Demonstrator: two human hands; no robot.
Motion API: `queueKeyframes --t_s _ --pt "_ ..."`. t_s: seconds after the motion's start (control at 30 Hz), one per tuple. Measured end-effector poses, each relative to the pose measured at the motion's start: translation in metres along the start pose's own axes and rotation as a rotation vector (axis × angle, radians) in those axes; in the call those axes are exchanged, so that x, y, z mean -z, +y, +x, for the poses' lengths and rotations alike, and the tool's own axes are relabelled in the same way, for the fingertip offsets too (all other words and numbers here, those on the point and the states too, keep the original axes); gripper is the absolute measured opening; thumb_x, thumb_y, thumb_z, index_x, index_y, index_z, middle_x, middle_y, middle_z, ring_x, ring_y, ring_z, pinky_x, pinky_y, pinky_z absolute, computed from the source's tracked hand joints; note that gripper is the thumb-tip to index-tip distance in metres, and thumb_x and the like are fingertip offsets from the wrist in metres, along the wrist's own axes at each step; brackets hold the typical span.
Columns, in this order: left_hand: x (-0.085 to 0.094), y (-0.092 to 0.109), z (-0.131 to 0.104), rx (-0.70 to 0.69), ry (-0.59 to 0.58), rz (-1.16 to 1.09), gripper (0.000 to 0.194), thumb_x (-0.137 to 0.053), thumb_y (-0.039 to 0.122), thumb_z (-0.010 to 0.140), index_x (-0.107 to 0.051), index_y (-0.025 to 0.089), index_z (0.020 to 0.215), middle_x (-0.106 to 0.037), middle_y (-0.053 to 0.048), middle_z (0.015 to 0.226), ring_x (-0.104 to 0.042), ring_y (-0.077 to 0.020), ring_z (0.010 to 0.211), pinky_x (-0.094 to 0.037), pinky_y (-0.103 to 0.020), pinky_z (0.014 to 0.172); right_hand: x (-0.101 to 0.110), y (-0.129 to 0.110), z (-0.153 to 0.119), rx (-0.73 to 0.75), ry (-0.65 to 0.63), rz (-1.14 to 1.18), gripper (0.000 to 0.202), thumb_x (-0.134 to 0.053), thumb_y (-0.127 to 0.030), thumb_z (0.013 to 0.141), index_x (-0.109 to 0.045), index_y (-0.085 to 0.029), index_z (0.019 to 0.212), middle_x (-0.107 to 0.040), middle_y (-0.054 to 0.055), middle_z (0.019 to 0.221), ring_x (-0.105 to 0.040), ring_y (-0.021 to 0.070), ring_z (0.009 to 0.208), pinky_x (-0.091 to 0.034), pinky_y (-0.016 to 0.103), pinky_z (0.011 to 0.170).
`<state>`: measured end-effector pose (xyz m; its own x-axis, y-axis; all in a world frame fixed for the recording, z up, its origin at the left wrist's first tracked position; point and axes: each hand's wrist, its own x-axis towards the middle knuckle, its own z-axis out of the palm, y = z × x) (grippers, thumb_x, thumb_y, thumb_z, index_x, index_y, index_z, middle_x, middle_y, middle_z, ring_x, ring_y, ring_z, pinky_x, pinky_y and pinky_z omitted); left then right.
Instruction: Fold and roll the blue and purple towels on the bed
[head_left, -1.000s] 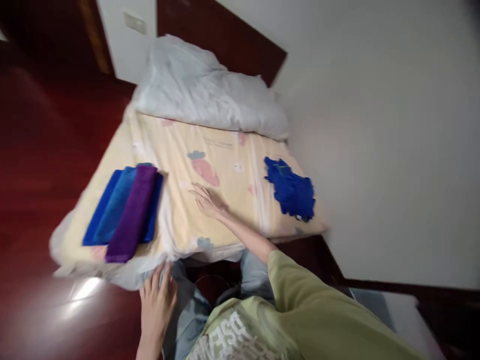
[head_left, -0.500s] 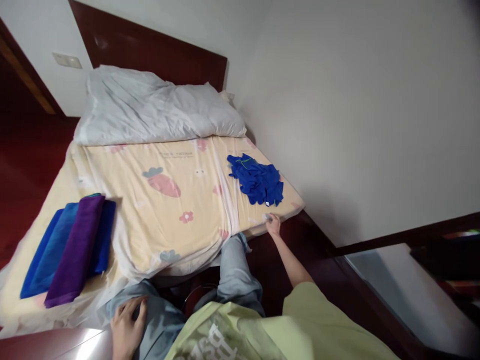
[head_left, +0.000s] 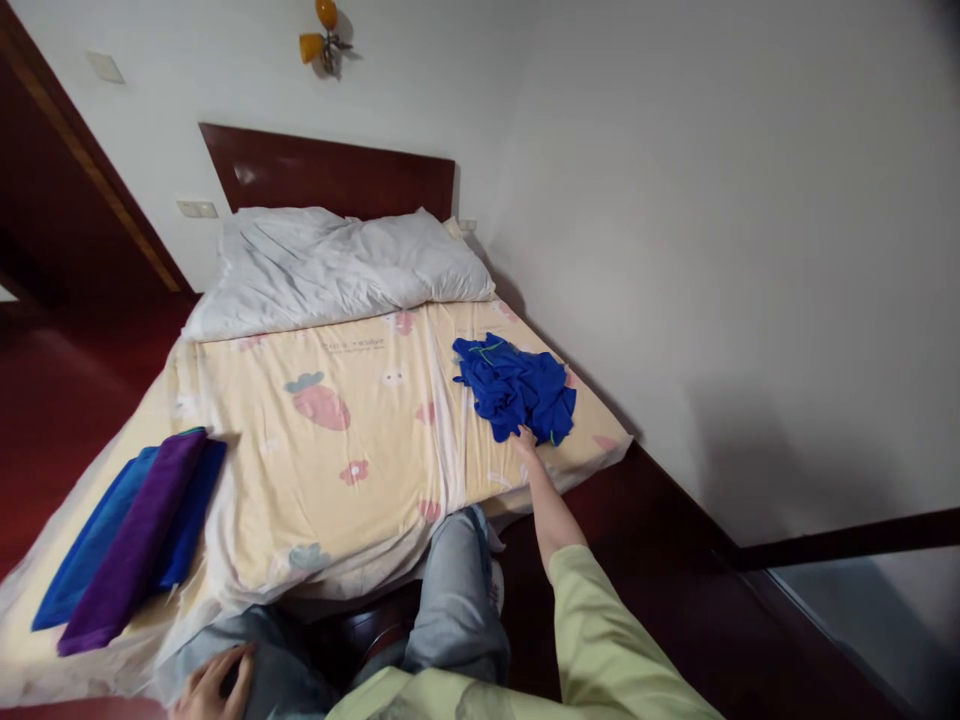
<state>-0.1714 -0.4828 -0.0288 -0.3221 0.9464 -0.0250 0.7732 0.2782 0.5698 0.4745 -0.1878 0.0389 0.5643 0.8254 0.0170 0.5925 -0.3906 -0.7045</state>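
Note:
A crumpled royal-blue cloth with green edging (head_left: 517, 385) lies in a heap on the right side of the bed. My right hand (head_left: 524, 438) is at its near edge, fingers closed on the fabric; the fingertips are partly hidden. My left hand (head_left: 214, 688) rests on my left thigh at the bottom of the view, thumb and fingers apart, holding nothing that I can see. On the left of the bed lie folded towels: a purple towel (head_left: 135, 545) across blue ones (head_left: 97, 540).
The bed (head_left: 390, 420) has a cream sheet with carrot and flower prints. A white quilt (head_left: 337, 275) is bunched against the dark headboard (head_left: 337, 175). A wall (head_left: 697, 220) runs along the right. My knees are against the bed's near edge.
My right hand has moved from the bed's near edge forward and slightly left onto the blue cloth. The view has tilted up, bringing a wall lamp into sight. My left hand stays on my thigh.

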Motion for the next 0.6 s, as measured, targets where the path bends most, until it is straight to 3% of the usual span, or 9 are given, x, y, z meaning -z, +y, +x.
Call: queueKeyframes --t_s 0.13,0.3,0.4,0.47,0.6 --pt "0.0 0.002 -0.002 0.001 -0.028 0.078 0.047 -0.05 0.06 0.077 -0.084 0.03 0.091 -0.081 -0.006 0.109 -0.069 -0.0404 0.117 -0.055 -0.056 0.095 -0.01 -0.022 -0.03 0.203 -0.043 0.086 0.045 -0.051 -0.015 0.086 -0.073 -0.012 0.126 -0.067 0.019 0.141 -0.057 0.0293 0.139 -0.038 0.046 0.125" --pt "0.002 0.018 -0.008 -0.012 -0.037 0.022 0.049 -0.05 0.062 0.079 -0.083 0.028 0.092 -0.081 -0.009 0.105 -0.071 -0.0388 0.113 -0.057 -0.054 0.095 -0.038 -0.061 -0.111 0.626 -0.177 0.306 0.036 -0.049 -0.022 0.098 -0.075 -0.02 0.122 -0.072 0.016 0.133 -0.064 0.0263 0.129 -0.047 0.043 0.118" --pt "-0.001 0.048 -0.016 -0.012 -0.029 -0.157 0.052 -0.054 0.066 0.076 -0.08 0.025 0.096 -0.08 -0.009 0.099 -0.075 -0.0349 0.095 -0.061 -0.05 0.089 -0.055 -0.086 -0.176 0.746 -0.291 0.46 0.033 -0.051 -0.031 0.101 -0.075 -0.021 0.122 -0.073 0.015 0.129 -0.066 0.0263 0.127 -0.051 0.046 0.114" --pt "-0.006 0.076 -0.023 -0.03 0.011 -0.274 0.057 -0.06 0.068 0.076 -0.077 0.023 0.106 -0.078 -0.011 0.108 -0.075 -0.0324 0.091 -0.063 -0.047 0.086 -0.061 -0.1 -0.223 0.768 -0.388 0.539 0.031 -0.056 -0.036 0.101 -0.076 -0.023 0.121 -0.073 0.014 0.128 -0.066 0.0261 0.128 -0.051 0.047 0.115" --pt "-0.014 0.138 -0.031 -0.181 0.032 -0.482 0.062 -0.067 0.06 0.086 -0.063 0.019 0.133 -0.067 -0.016 0.134 -0.072 -0.029 0.109 -0.064 -0.043 0.091 -0.063 -0.12 -0.316 0.731 -0.572 0.653 0.028 -0.069 -0.039 0.095 -0.077 -0.027 0.119 -0.075 0.01 0.125 -0.069 0.0252 0.123 -0.054 0.044 0.112"
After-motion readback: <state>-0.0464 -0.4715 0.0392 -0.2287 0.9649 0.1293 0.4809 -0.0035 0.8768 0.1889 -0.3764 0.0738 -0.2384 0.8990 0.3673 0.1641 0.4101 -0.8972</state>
